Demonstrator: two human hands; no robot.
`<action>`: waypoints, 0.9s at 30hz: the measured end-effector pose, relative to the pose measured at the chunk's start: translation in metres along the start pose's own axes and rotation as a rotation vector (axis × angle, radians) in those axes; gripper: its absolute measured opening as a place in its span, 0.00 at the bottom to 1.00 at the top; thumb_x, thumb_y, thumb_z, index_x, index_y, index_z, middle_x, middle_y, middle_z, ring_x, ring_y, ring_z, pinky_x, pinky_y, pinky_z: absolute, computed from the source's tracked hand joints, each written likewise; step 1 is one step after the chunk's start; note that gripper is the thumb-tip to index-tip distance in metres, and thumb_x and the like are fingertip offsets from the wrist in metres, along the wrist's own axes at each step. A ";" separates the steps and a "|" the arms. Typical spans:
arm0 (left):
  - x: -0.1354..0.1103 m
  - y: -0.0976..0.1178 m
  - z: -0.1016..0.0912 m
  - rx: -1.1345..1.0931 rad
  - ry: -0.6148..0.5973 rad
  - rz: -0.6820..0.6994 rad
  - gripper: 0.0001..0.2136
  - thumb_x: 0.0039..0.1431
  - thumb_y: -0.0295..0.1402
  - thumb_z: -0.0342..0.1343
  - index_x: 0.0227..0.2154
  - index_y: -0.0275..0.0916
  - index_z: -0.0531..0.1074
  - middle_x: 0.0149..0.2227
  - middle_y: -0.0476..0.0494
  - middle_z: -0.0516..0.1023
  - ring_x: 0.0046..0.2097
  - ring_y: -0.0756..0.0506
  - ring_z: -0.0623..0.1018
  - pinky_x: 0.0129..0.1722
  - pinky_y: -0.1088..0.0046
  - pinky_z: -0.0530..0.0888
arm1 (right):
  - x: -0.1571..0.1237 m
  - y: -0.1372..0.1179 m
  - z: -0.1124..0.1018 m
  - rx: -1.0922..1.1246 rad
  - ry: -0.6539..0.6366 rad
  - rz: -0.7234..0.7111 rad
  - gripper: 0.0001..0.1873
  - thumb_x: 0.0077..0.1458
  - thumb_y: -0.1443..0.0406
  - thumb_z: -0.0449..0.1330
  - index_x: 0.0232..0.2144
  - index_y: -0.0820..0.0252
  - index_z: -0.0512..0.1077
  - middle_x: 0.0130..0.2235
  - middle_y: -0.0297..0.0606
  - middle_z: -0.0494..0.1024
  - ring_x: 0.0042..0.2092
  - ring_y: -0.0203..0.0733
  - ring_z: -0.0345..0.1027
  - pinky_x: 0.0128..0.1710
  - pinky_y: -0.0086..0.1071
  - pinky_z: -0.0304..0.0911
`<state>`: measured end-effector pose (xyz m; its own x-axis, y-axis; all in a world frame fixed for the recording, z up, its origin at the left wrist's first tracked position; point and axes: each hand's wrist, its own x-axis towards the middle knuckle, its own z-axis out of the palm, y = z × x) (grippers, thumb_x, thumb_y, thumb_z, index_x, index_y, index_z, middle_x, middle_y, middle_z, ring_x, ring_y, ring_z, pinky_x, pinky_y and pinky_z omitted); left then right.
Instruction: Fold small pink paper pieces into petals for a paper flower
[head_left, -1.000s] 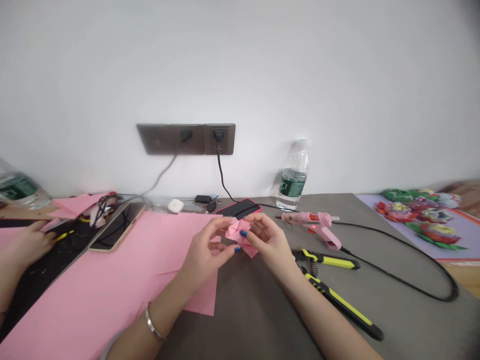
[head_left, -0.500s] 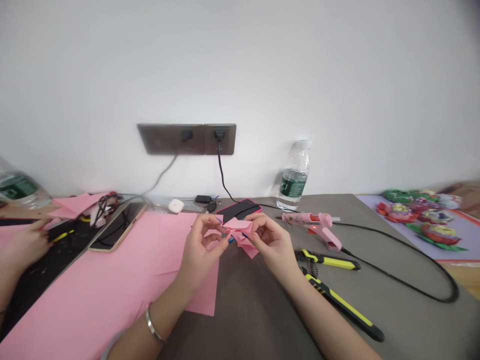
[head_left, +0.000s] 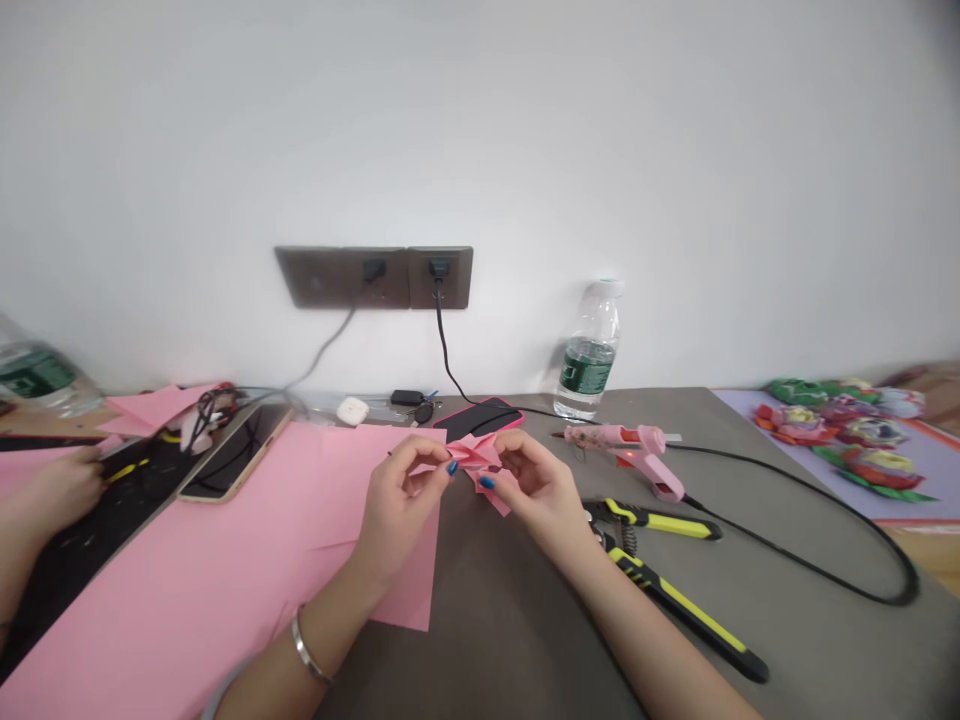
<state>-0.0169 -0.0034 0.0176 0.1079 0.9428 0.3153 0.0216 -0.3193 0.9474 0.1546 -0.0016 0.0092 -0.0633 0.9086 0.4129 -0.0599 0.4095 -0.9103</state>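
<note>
The left grip (head_left: 397, 505) and right grip (head_left: 541, 492) are both closed, their fingertips pinching a small folded pink paper (head_left: 476, 456) between them, held up above the desk (head_left: 510, 630). A large pink paper sheet (head_left: 225, 570) lies beneath the left grip, and a pink glue gun (head_left: 611, 436) rests beyond the right.

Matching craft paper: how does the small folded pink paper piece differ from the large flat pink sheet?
The folded pink paper piece is small and creased into points; the flat pink sheet is much larger. The piece is held between the left hand and right hand; the sheet lies on the grey desk. Both are pink.
</note>
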 end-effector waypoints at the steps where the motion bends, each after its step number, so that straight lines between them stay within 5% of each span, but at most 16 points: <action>1: 0.000 0.000 0.000 -0.002 0.007 -0.010 0.02 0.59 0.29 0.56 0.31 0.39 0.71 0.34 0.48 0.73 0.38 0.49 0.75 0.39 0.76 0.75 | 0.000 0.000 0.000 0.012 0.000 0.003 0.08 0.53 0.60 0.65 0.32 0.57 0.72 0.33 0.36 0.72 0.33 0.38 0.67 0.33 0.31 0.65; 7: -0.001 -0.002 0.001 -0.073 -0.004 -0.061 0.14 0.55 0.28 0.60 0.45 0.43 0.69 0.33 0.50 0.71 0.37 0.49 0.74 0.36 0.74 0.76 | 0.003 0.000 -0.003 0.061 0.052 0.066 0.10 0.53 0.58 0.65 0.27 0.58 0.73 0.29 0.34 0.71 0.29 0.36 0.65 0.29 0.29 0.64; 14: 0.004 0.000 0.001 0.017 -0.068 -0.050 0.04 0.57 0.33 0.57 0.30 0.38 0.74 0.41 0.41 0.74 0.46 0.45 0.75 0.46 0.69 0.75 | 0.004 0.005 -0.003 0.050 0.064 0.087 0.13 0.50 0.56 0.67 0.24 0.59 0.72 0.38 0.39 0.72 0.30 0.36 0.66 0.27 0.30 0.66; 19: 0.002 0.005 0.004 -0.064 -0.153 -0.218 0.10 0.57 0.40 0.58 0.31 0.37 0.72 0.30 0.46 0.76 0.33 0.48 0.77 0.35 0.72 0.76 | 0.003 0.004 0.000 0.120 0.059 0.193 0.16 0.49 0.56 0.68 0.26 0.57 0.65 0.25 0.30 0.69 0.24 0.33 0.62 0.23 0.27 0.62; 27: 0.001 -0.004 0.005 -0.166 -0.203 -0.274 0.12 0.55 0.42 0.61 0.33 0.36 0.74 0.30 0.47 0.73 0.31 0.49 0.75 0.26 0.76 0.76 | 0.000 0.006 0.004 0.103 0.023 0.197 0.16 0.48 0.55 0.68 0.32 0.59 0.70 0.26 0.32 0.71 0.26 0.34 0.64 0.24 0.28 0.60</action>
<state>-0.0124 -0.0018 0.0141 0.3154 0.9478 0.0474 -0.0824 -0.0224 0.9963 0.1506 0.0007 0.0038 -0.0616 0.9722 0.2258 -0.1505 0.2146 -0.9650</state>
